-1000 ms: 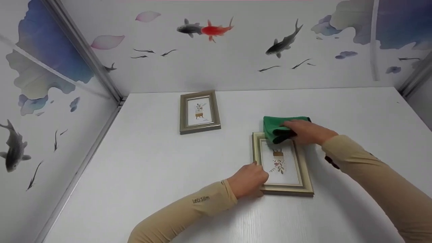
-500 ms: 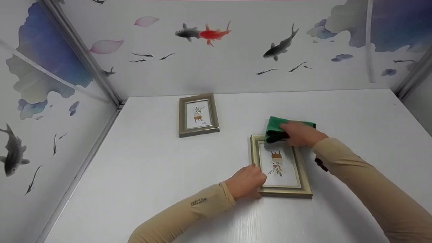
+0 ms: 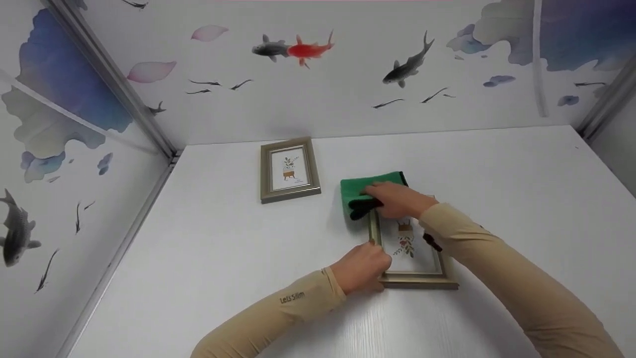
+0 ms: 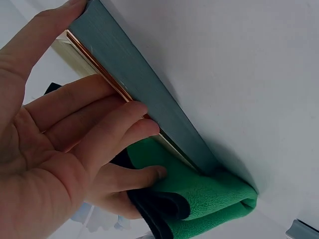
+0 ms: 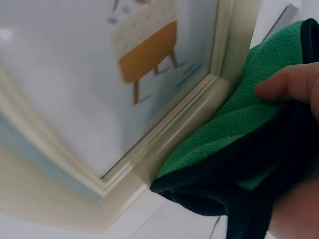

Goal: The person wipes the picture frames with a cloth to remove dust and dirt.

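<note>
A gilt picture frame (image 3: pixel 420 281) with a potted-plant print lies on the white table, the print upside down in the head view. My left hand (image 3: pixel 361 267) grips its lower left side; in the left wrist view the thumb and fingers (image 4: pixel 107 119) lie along that edge. My right hand (image 3: pixel 400 200) holds a folded green cloth (image 3: pixel 370 185) with dark edging at the frame's upper left corner. In the right wrist view the cloth (image 5: pixel 209 144) presses along the frame's outer border. My right hand and sleeve hide the frame's upper right part.
A second, similar picture frame (image 3: pixel 266 174) lies upright-facing further back, left of the cloth. White panels painted with fish and petals (image 3: pixel 208 33) stand at the back and left of the white table (image 3: pixel 223 258). Metal rails (image 3: pixel 149 114) run along their corners.
My right hand has slid the green cloth left, from the frame's top edge to its upper left corner. My left hand keeps its grip on the frame.
</note>
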Action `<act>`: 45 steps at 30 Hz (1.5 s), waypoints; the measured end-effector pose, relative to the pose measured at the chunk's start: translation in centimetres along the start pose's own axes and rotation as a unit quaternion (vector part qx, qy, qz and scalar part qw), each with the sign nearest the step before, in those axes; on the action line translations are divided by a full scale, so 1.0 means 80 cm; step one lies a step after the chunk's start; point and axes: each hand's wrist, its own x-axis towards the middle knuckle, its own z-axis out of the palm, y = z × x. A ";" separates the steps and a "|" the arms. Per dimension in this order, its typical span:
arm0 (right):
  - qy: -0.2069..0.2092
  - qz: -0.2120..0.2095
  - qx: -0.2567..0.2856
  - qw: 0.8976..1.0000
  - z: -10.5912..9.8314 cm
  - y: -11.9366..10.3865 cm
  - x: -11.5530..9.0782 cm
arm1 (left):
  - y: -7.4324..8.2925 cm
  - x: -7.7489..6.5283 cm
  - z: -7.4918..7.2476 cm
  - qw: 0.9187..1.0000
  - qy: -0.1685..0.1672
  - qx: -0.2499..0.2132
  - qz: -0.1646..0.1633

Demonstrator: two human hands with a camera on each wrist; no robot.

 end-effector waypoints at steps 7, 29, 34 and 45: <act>0.002 -0.013 -0.003 1.000 0.001 -0.003 -0.006 | 0.002 0.000 0.001 1.000 0.003 0.010 -0.001; 0.047 0.076 0.022 0.996 -0.026 0.084 -0.090 | 0.002 0.002 0.001 1.000 0.023 0.010 -0.004; 0.061 0.127 -0.019 0.990 -0.020 0.063 -0.099 | 0.001 0.001 0.002 1.000 0.030 0.005 -0.006; 0.101 0.167 -0.151 0.969 0.019 -0.019 -0.081 | 0.000 -0.001 0.001 0.999 0.040 0.006 0.007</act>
